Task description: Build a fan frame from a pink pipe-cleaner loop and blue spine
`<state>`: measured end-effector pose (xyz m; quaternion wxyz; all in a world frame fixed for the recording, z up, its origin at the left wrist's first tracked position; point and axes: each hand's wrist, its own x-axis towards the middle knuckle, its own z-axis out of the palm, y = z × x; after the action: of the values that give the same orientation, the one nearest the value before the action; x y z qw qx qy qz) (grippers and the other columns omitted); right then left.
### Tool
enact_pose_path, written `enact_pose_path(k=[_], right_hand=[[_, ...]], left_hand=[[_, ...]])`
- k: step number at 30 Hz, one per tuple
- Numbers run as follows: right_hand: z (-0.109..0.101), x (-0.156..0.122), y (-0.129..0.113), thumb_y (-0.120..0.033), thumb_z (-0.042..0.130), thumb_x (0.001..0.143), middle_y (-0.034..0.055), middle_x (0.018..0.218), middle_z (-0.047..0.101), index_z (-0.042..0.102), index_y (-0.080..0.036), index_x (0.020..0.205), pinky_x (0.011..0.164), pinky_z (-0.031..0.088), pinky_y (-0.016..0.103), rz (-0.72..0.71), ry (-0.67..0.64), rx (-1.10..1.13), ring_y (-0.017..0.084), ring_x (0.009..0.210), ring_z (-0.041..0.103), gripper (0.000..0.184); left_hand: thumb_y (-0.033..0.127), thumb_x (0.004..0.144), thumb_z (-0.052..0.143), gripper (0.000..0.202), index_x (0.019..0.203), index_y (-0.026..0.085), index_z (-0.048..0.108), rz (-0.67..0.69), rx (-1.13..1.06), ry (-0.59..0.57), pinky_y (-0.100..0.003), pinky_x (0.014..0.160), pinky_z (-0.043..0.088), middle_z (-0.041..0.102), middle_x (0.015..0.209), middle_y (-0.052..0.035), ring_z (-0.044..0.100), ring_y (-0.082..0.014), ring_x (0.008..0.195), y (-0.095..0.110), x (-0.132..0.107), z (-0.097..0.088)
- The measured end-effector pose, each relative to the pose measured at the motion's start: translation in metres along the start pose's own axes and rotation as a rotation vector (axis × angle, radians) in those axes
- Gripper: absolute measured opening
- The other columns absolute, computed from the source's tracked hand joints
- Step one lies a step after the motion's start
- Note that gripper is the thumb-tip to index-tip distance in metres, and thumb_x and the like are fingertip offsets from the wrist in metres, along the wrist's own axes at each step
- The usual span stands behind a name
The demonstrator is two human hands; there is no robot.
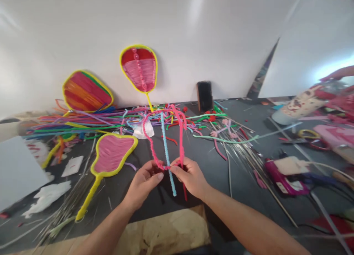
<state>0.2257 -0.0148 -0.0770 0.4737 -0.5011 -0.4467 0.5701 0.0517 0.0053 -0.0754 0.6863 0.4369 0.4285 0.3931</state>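
Both my hands meet over the dark table, pinching the bottom of a pink pipe-cleaner loop that rises toward the wall. My left hand grips the loop's left end with thumb and fingers closed. My right hand pinches the right end, where a light blue pipe cleaner crosses the loop upright and a red stem hangs below. A finished pink fan with yellow rim and handle lies just left of my hands.
Two more woven fans lean on the white wall above a heap of coloured pipe cleaners. A phone stands upright. A pink glue gun, scissors and thin wires lie right. Another person's hand shows far right.
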Motion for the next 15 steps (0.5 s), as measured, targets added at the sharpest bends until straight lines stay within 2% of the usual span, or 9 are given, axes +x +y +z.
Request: enact_pose_path(k=[6,9,12,13,15], right_hand=[[0.003,0.003,0.0,-0.035,0.067,0.076,-0.0053,0.06,0.05,0.065,-0.017,0.075,0.053,0.033,0.022,-0.1,-0.05,-0.036,0.008,0.055,0.041,0.018],[0.003,0.004,-0.002,-0.039,0.069,0.074,-0.0063,0.063,0.052,0.062,-0.019,0.092,0.048,0.032,0.021,-0.084,-0.053,0.134,0.006,0.049,0.04,0.028],[-0.005,0.007,-0.011,-0.044,0.073,0.069,-0.0076,0.063,0.054,0.053,-0.023,0.104,0.041,0.024,0.019,-0.021,0.079,0.406,0.005,0.041,0.035,0.046],[-0.01,0.008,-0.016,-0.045,0.074,0.067,-0.0068,0.064,0.055,0.053,-0.023,0.102,0.04,0.022,0.018,-0.005,0.152,0.475,0.004,0.041,0.035,0.046],[-0.024,0.007,-0.03,-0.047,0.073,0.068,-0.0068,0.065,0.054,0.054,-0.024,0.097,0.04,0.021,0.017,-0.028,0.187,0.504,0.004,0.042,0.036,0.041]], left_hand=[[0.035,0.071,0.075,0.036,0.096,0.016,0.058,-0.032,-0.091,0.101,-0.022,0.063,0.053,0.067,0.077,-0.0015,0.063,-0.0116,0.065,0.005,0.003,0.004],[0.035,0.068,0.077,0.039,0.094,0.016,0.054,-0.052,-0.085,0.101,-0.022,0.058,0.054,0.068,0.075,-0.0004,0.064,-0.0113,0.059,0.012,0.002,0.003],[0.036,0.067,0.077,0.04,0.092,0.017,0.052,-0.04,-0.072,0.123,-0.02,0.057,0.054,0.067,0.071,0.0015,0.064,-0.0099,0.056,0.018,-0.001,0.001],[0.036,0.067,0.077,0.04,0.092,0.017,0.052,-0.044,-0.063,0.121,-0.02,0.057,0.054,0.067,0.07,0.0019,0.064,-0.0099,0.057,0.02,-0.003,0.001],[0.036,0.067,0.076,0.04,0.092,0.017,0.051,-0.073,-0.028,0.102,-0.02,0.057,0.054,0.067,0.07,0.0017,0.065,-0.0106,0.059,0.022,-0.008,0.002]])
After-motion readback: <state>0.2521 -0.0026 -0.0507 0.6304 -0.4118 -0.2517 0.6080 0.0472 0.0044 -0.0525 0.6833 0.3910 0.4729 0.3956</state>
